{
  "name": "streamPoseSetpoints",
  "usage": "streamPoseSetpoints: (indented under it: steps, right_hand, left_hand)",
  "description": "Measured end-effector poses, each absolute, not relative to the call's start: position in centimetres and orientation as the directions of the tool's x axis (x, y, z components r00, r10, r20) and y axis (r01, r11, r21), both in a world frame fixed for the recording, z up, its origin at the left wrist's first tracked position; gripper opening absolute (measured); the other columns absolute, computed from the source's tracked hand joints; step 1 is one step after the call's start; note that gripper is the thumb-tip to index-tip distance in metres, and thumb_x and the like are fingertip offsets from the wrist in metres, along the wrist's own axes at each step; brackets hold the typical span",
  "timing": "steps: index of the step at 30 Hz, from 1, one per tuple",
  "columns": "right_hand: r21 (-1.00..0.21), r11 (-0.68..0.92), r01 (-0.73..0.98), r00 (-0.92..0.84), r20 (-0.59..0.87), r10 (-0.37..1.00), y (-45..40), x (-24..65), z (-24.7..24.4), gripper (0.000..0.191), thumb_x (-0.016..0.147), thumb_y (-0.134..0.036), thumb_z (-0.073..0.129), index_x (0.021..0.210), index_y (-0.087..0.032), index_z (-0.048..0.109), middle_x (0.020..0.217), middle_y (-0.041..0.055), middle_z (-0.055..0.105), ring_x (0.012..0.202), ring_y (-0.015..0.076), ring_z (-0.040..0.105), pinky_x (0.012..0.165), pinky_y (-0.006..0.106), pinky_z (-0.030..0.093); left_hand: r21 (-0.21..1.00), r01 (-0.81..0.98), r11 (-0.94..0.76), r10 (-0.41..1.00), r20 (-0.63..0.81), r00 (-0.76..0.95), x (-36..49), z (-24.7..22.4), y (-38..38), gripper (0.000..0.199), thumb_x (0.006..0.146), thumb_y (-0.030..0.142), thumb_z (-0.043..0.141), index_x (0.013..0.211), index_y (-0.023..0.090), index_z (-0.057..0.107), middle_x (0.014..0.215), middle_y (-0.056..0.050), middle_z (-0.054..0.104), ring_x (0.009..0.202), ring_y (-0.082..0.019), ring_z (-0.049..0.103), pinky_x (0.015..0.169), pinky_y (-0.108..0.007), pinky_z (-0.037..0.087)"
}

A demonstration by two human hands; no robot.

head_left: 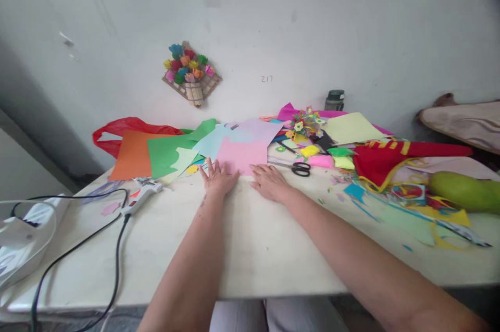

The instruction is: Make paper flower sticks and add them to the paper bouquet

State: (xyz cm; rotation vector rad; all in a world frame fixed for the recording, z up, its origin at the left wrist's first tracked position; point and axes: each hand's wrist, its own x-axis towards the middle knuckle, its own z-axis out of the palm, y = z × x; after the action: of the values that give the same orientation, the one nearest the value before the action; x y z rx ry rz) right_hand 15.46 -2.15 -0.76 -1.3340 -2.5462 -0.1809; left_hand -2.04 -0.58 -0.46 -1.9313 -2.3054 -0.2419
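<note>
A sheet of pink paper point(242, 156) lies in front of me, over lilac paper point(258, 130) and light blue paper point(209, 139). My left hand point(219, 180) rests flat with fingers spread at its lower left corner. On its lower right edge lies my right hand point(269, 182), palm down, fingers stretched out. Neither hand grips anything. Just beyond the right hand are black-handled scissors point(300, 169). Left of my left hand are pale green cut paper point(184, 160), green paper point(166, 157) and orange paper point(130, 155).
A glue gun point(142, 196) with a black cable and a power strip point(29, 233) are at left. Paper flowers point(307, 122), a red cloth piece point(385, 162), paper scraps point(414, 222) and a green papaya-like fruit point(461, 191) sit at right. A bottle point(335, 100) stands by the wall.
</note>
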Motion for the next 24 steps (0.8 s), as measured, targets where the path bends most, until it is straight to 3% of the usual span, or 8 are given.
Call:
streamPoseSetpoints:
  steps: [7, 11, 13, 17, 20, 22, 24]
  right_hand:
    - [-0.07, 0.538, 0.84, -0.528, 0.123, 0.841, -1.8, 17.9, 0.5, 0.041, 0.086, -0.039, 0.027, 0.118, -0.027, 0.051, 0.139, -0.0016, 0.028, 0.126, 0.0216, 0.026, 0.1, 0.044, 0.02]
    - [-0.108, 0.501, 0.859, -0.501, 0.031, 0.865, -1.6, 19.4, 1.5, 0.04, 0.087, -0.037, 0.026, 0.115, -0.031, 0.053, 0.139, -0.004, 0.025, 0.127, 0.0224, 0.023, 0.1, 0.045, 0.018]
    - [-0.102, 0.5, 0.86, -0.496, 0.062, 0.866, -1.5, 19.8, 1.6, 0.037, 0.087, -0.036, 0.029, 0.109, -0.031, 0.058, 0.138, -0.0038, 0.029, 0.126, 0.0223, 0.025, 0.099, 0.044, 0.018]
    - [-0.049, 0.49, 0.871, -0.462, 0.259, 0.848, -1.2, 19.8, 1.4, 0.031, 0.084, -0.031, 0.037, 0.089, -0.025, 0.068, 0.126, 0.0005, 0.048, 0.112, 0.0227, 0.041, 0.091, 0.037, 0.027]
    - [-0.046, 0.485, 0.873, -0.442, 0.343, 0.829, -0.9, 19.5, 1.1, 0.027, 0.083, -0.034, 0.043, 0.09, -0.024, 0.067, 0.111, 0.0033, 0.058, 0.099, 0.0215, 0.047, 0.083, 0.034, 0.03]
    - [-0.044, 0.503, 0.863, -0.459, 0.35, 0.817, -0.8, 19.2, 0.9, 0.025, 0.081, -0.035, 0.047, 0.091, -0.024, 0.067, 0.103, 0.0045, 0.061, 0.095, 0.0208, 0.047, 0.081, 0.033, 0.03]
    - [-0.034, 0.517, 0.855, -0.474, 0.353, 0.807, -0.6, 18.8, 0.8, 0.023, 0.081, -0.034, 0.049, 0.088, -0.023, 0.067, 0.098, 0.0057, 0.061, 0.094, 0.0205, 0.047, 0.079, 0.032, 0.03]
  left_hand:
    - [0.047, 0.978, 0.205, 0.969, 0.134, -0.209, -2.3, -0.6, -0.4, 0.073, 0.075, 0.061, 0.017, 0.134, 0.019, 0.029, 0.143, -0.004, 0.014, 0.129, -0.022, -0.014, 0.097, -0.049, -0.018]
    - [0.055, 0.972, 0.229, 0.962, 0.136, -0.234, -2.3, -0.7, -0.2, 0.065, 0.08, 0.05, 0.014, 0.135, 0.017, 0.025, 0.143, -0.003, 0.013, 0.129, -0.02, -0.012, 0.098, -0.048, -0.017]
    - [0.053, 0.97, 0.237, 0.959, 0.147, -0.243, -2.3, -0.9, -0.2, 0.06, 0.082, 0.042, 0.012, 0.135, 0.016, 0.025, 0.143, -0.002, 0.014, 0.13, -0.02, -0.011, 0.098, -0.05, -0.017]
    - [0.06, 0.975, 0.214, 0.95, 0.22, -0.222, -2.3, -0.9, -0.2, 0.054, 0.083, 0.031, 0.016, 0.134, 0.018, 0.028, 0.143, 0.0, 0.018, 0.13, -0.022, -0.009, 0.099, -0.053, -0.012]
    - [0.106, 0.976, 0.191, 0.908, 0.36, -0.217, -1.9, -0.1, -0.4, 0.052, 0.082, 0.032, 0.025, 0.131, 0.02, 0.033, 0.143, 0.0, 0.019, 0.131, -0.024, -0.001, 0.104, -0.049, 0.002]
    - [0.194, 0.965, 0.176, 0.871, 0.427, -0.245, -1.5, 0.8, -0.7, 0.048, 0.081, 0.033, 0.029, 0.125, 0.019, 0.043, 0.138, -0.004, 0.03, 0.128, -0.024, 0.019, 0.102, -0.041, 0.021]
    - [0.305, 0.933, 0.192, 0.849, 0.425, -0.314, -1.2, 1.6, -1.0, 0.042, 0.081, 0.033, 0.029, 0.11, 0.02, 0.056, 0.122, -0.009, 0.05, 0.113, -0.023, 0.043, 0.09, -0.035, 0.037]
